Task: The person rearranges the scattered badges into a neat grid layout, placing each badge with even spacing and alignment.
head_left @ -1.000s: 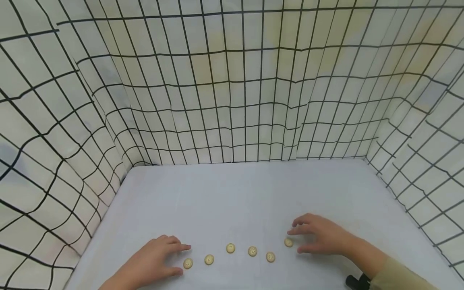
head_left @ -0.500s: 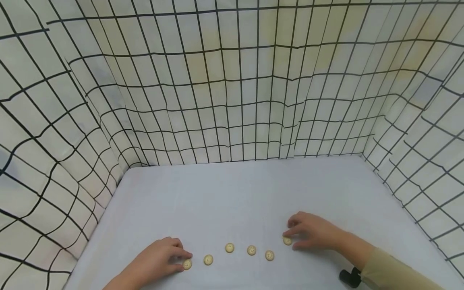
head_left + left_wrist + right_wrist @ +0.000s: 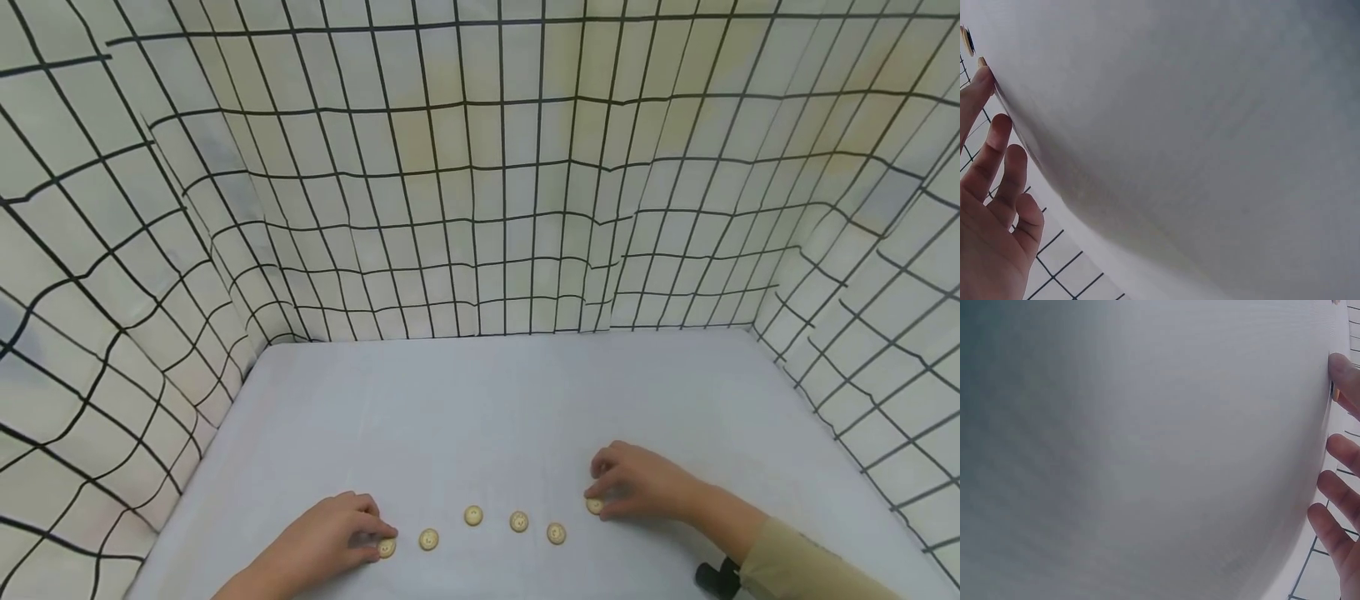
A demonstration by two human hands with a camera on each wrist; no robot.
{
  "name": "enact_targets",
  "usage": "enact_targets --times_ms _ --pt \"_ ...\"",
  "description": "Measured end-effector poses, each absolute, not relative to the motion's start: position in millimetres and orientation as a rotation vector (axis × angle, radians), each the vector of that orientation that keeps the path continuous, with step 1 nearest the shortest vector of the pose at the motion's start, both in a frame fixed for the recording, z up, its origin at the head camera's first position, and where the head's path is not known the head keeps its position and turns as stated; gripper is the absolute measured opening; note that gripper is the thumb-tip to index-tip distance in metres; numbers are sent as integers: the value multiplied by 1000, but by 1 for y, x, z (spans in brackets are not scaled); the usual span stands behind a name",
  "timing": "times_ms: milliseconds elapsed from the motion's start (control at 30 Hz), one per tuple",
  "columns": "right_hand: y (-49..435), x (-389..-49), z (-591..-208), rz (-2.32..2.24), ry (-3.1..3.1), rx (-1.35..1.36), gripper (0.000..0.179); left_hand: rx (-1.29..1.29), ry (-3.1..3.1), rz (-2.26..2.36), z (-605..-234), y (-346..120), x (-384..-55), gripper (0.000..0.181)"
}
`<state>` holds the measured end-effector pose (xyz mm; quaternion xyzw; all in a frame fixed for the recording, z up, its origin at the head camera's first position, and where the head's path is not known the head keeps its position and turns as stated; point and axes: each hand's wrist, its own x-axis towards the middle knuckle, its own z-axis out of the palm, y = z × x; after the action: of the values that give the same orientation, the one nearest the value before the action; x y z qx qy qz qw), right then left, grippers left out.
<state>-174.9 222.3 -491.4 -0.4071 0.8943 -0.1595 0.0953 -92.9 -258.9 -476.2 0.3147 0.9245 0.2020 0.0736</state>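
A row of round, pale yellow buttons lies on the white table (image 3: 487, 408) in the head view. My left hand (image 3: 322, 533) pinches the leftmost button (image 3: 387, 548) between thumb and index finger, partly covering it. At the right end of the row, my right hand (image 3: 648, 485) has thumb and index finger on the two sides of another button (image 3: 593, 506), which its fingers half hide. That button's edge (image 3: 1335, 392) shows by the fingertips in the right wrist view. In the left wrist view the other fingers (image 3: 1016, 165) spread loosely beside the table surface.
Between the hands lie several more buttons, among them one near the left hand (image 3: 428, 540), a middle button (image 3: 473, 516) and a button toward the right hand (image 3: 556, 533). White walls with a black grid (image 3: 450, 208) enclose the table. A black wrist device (image 3: 718, 578) sits by the right sleeve.
Both hands have closed their thumbs and index fingers in on the end buttons. The right hand has moved slightly left. The buttons between them stay put.
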Motion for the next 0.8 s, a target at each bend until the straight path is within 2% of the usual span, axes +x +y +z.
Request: enact_targets --times_ms 200,467,800 --pt "222 -177 -492 -474 2641 -1087 25 915 2748 613 -476 -258 -94 25" --pt "222 -179 -488 -528 2626 -1023 24 726 2625 811 -481 -261 -94 24" --pt "212 -189 -485 -484 2689 -1014 25 707 2602 872 -484 -263 -95 23"
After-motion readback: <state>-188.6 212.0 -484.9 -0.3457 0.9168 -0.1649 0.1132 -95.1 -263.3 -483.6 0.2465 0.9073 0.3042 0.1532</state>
